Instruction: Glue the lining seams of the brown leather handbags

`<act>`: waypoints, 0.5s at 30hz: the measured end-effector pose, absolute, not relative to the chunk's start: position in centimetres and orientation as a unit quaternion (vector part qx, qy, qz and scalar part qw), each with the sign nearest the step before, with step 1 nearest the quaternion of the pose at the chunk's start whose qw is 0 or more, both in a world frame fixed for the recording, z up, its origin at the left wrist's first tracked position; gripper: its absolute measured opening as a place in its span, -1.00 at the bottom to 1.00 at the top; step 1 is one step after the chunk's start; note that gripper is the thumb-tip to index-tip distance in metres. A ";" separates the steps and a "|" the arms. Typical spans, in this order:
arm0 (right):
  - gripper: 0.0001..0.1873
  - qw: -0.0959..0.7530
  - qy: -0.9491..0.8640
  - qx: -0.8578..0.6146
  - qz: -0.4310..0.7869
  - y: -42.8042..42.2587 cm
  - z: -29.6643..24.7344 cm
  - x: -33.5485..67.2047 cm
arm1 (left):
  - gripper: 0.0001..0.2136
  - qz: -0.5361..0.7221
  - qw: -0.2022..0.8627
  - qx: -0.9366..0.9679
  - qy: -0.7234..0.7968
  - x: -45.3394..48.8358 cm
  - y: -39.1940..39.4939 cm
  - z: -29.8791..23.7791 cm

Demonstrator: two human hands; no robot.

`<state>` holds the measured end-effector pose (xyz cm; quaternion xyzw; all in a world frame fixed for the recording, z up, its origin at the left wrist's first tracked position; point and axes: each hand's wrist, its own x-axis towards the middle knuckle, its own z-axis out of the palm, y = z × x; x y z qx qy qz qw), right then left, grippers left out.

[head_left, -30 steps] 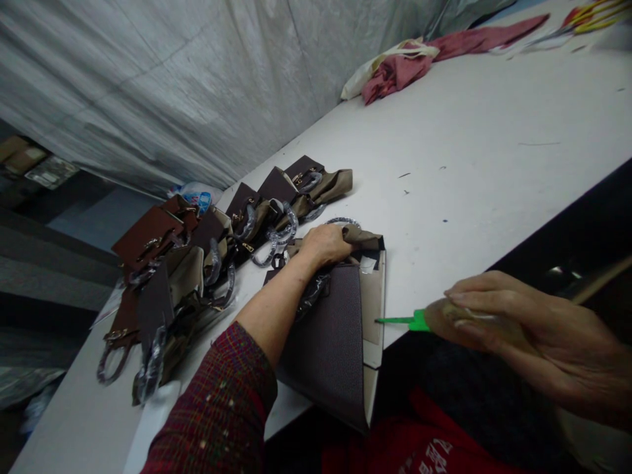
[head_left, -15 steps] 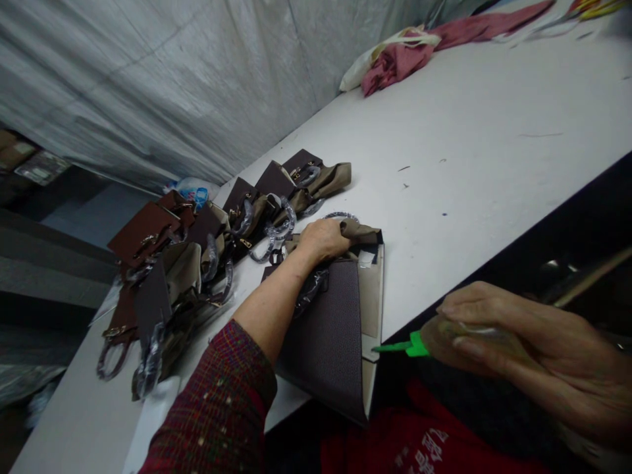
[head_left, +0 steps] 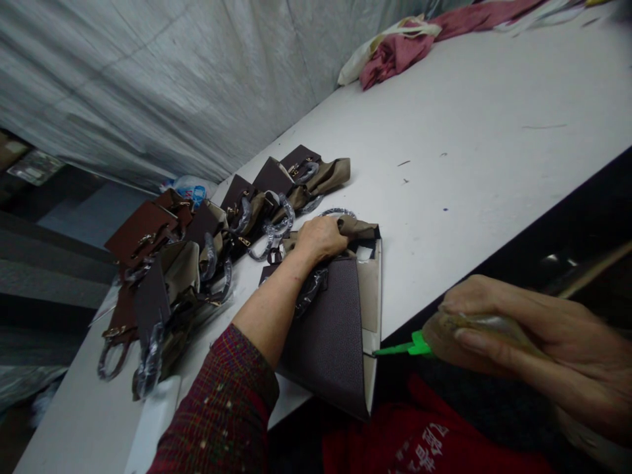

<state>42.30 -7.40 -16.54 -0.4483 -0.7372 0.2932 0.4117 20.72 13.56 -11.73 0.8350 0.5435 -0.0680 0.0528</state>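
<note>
A dark brown handbag (head_left: 326, 336) lies at the table's front edge, its open cream-coloured side facing right. My left hand (head_left: 320, 238) is closed on the olive-brown lining fabric (head_left: 360, 228) at the bag's top. Plastic wrap covers the bag's handle beneath my wrist. In my right hand (head_left: 523, 349) is a translucent glue bottle (head_left: 459, 336) with a green nozzle (head_left: 417, 344). The nozzle's thin tip is at the bag's pale side edge, seemingly touching it. My left fingertips are partly hidden by the cloth.
Several dark brown bags (head_left: 269, 178) with plastic-wrapped handles stand left of and behind my left hand, with reddish-brown bags (head_left: 141, 230) among them. Pink cloth (head_left: 395, 58) lies at the far edge by a grey sheet curtain (head_left: 207, 79). Thread scraps dot the white table (head_left: 474, 158).
The green nozzle tip has moved slightly down along the bag's side edge. My left hand keeps its hold on the lining; the view has shifted a little.
</note>
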 end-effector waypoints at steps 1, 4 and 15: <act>-0.88 0.415 -0.727 -0.464 0.290 -7.4 -16.6 42.4 | -0.56 -0.067 0.053 0.837 0.541 20.7 13.6 -11.8; -0.84 0.416 -0.698 -0.495 0.307 -7.5 -17.1 42.4 | -0.57 -0.065 0.053 0.837 0.540 20.6 13.6 -11.8; -0.89 0.434 -0.707 -0.469 0.304 -8.1 -17.2 41.9 | -0.58 -0.073 0.046 0.828 0.554 20.6 13.4 -11.7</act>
